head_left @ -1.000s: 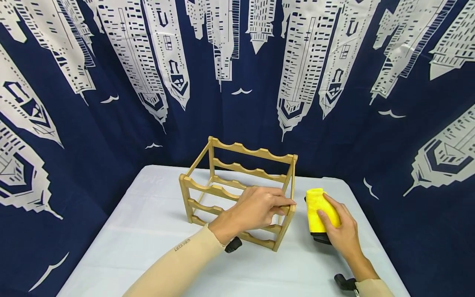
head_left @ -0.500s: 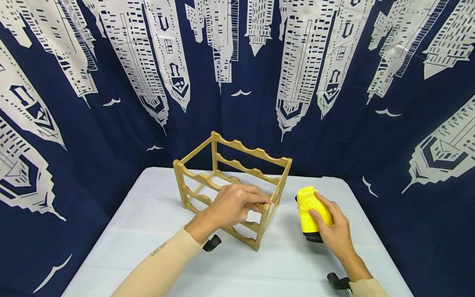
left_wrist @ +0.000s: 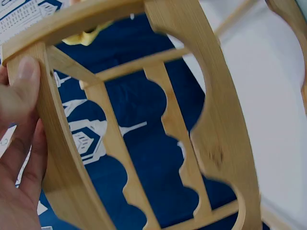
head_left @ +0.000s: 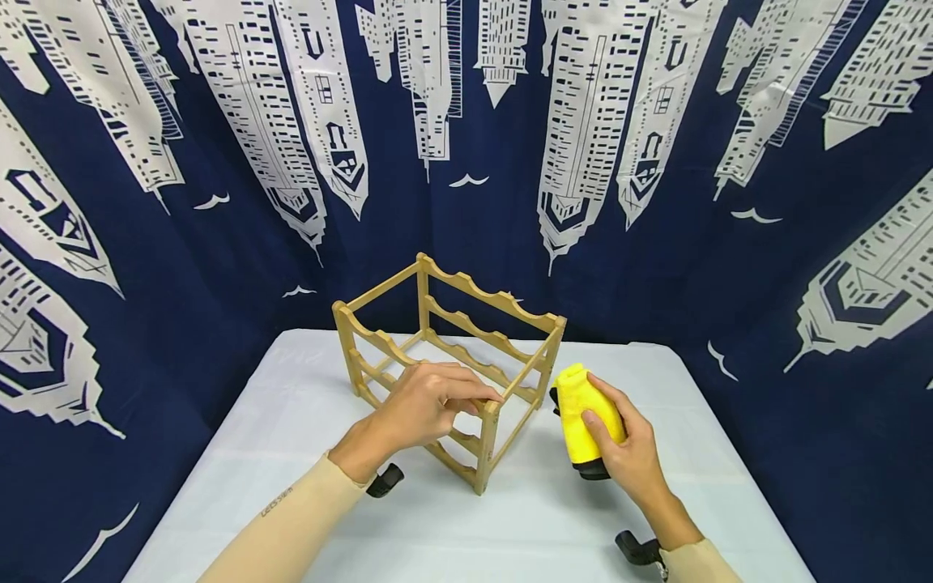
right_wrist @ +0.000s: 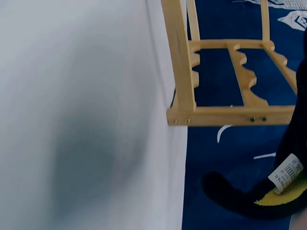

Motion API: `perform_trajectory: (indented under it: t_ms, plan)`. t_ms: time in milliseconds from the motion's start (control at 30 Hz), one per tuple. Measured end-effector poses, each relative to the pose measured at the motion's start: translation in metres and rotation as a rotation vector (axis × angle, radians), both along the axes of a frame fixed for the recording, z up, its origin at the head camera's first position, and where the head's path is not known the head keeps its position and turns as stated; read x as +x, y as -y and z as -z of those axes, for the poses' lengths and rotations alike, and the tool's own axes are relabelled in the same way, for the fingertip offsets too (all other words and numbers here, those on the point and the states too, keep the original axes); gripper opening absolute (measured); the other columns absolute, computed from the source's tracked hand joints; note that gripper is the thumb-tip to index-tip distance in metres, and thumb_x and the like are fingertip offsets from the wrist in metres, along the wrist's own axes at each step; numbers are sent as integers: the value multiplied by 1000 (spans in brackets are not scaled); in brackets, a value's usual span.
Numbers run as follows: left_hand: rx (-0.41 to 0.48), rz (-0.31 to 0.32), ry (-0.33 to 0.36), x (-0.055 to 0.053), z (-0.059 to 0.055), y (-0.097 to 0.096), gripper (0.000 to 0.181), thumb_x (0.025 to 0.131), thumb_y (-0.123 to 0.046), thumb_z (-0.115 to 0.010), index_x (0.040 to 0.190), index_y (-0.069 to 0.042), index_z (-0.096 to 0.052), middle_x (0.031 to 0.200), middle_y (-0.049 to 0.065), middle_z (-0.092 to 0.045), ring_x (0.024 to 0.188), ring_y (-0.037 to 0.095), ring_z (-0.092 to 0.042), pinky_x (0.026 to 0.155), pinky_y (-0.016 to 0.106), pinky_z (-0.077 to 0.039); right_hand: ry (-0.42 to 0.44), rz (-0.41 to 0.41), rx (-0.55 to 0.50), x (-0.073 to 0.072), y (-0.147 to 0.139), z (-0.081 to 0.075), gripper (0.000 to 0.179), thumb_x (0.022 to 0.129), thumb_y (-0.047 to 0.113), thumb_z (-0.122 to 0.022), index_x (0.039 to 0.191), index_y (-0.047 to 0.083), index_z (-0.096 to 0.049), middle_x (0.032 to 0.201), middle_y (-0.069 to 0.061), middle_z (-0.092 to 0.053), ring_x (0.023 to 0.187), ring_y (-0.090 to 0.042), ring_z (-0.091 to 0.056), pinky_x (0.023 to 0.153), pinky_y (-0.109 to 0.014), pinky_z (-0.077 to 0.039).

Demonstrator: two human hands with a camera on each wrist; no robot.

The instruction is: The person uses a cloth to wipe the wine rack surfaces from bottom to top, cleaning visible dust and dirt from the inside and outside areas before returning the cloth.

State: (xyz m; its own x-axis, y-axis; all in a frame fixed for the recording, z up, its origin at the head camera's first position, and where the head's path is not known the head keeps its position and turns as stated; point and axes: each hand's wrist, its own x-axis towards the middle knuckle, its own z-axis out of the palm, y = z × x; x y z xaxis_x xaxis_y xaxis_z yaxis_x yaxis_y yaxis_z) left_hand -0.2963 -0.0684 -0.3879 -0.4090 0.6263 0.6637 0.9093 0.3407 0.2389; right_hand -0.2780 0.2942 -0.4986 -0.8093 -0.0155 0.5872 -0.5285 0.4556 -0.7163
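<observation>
A light wooden wine rack (head_left: 394, 348) with scalloped rails stands at an angle on the table. My left hand (head_left: 415, 409) grips its near right top corner. In the left wrist view the thumb (left_wrist: 28, 79) presses on a wooden upright beside the scalloped rails. To the right of the rack, my right hand (head_left: 637, 453) holds a folded yellow cloth (head_left: 579, 417) with black edging, raised over the table. In the right wrist view the cloth's dark side and a white barcode tag (right_wrist: 286, 173) show, and most of the hand is cut off.
A white cloth covers the table (head_left: 568, 534). A navy curtain (head_left: 496, 219) with white skyline prints hangs close behind and beside it. Black camera mounts (head_left: 385, 481) sit at both wrists.
The rack has turned, its near right corner swinging left and towards me with my left hand. My right hand has carried the yellow cloth left, closer to the rack.
</observation>
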Motion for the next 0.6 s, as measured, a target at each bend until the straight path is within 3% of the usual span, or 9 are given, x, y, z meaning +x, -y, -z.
perform_trajectory:
  t_ms: [200, 367, 433, 600]
  plan:
    - [-48, 35, 74, -3, -3, 10, 33, 99, -8, -93, 129, -22, -91, 112, -10, -90, 97, 5, -81, 86, 21, -65, -83, -79, -9, 2, 12, 3, 60, 105, -12, -73, 161, 9, -68, 147, 13, -74, 104, -5, -70, 85, -13, -62]
    - [-12, 90, 171, -5, -6, 12, 27, 102, -14, -91, 129, -20, -91, 112, -8, -90, 97, 3, -78, 83, 19, -65, -155, -173, 4, 7, 26, 3, 61, 98, -17, -79, 155, 3, -71, 141, 4, -79, 102, -7, -70, 86, -16, -64]
    - [2, 95, 199, -5, -9, 12, 25, 102, -15, -91, 126, -19, -92, 112, -7, -90, 98, 3, -79, 83, 18, -66, -204, -224, -21, 7, 34, 0, 57, 97, -12, -86, 151, 0, -72, 135, -6, -81, 101, -9, -71, 86, -17, -63]
    - [24, 114, 253, -6, -10, 11, 22, 102, -16, -92, 123, -19, -93, 114, -6, -90, 101, 4, -81, 85, 20, -69, -330, -354, -96, 6, 56, -7, 54, 101, 26, -94, 140, -6, -76, 122, -16, -83, 99, -14, -73, 84, -20, -63]
